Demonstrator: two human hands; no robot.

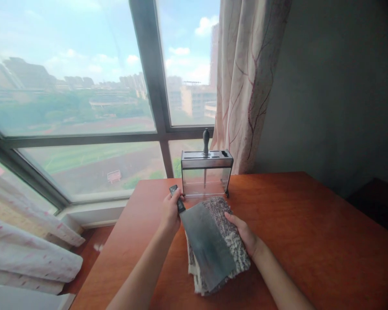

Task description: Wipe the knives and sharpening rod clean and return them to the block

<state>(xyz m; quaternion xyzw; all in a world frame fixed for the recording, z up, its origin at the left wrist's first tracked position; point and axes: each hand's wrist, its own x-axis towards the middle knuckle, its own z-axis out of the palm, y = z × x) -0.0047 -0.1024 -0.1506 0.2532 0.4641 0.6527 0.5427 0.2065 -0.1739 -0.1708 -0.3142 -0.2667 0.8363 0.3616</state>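
My left hand [172, 211] is closed around the black handle of a cleaver [208, 245]. The cleaver's wide grey blade lies flat across a folded, speckled grey-and-white cloth [237, 241]. At the cloth's right edge my right hand [245, 232] grips it, thumb on top and the other fingers hidden underneath. Just beyond the cloth stands a clear-sided knife block [207, 161] with a metal top. A dark-handled tool [206, 141] is upright in its top, its thin shaft showing through the clear front.
The brown wooden table [297, 224] extends to both sides of my hands. Behind it are a large window [84, 107] and a patterned curtain [245, 77]. More curtain fabric [29, 249] hangs low at the left, next to the table's left edge.
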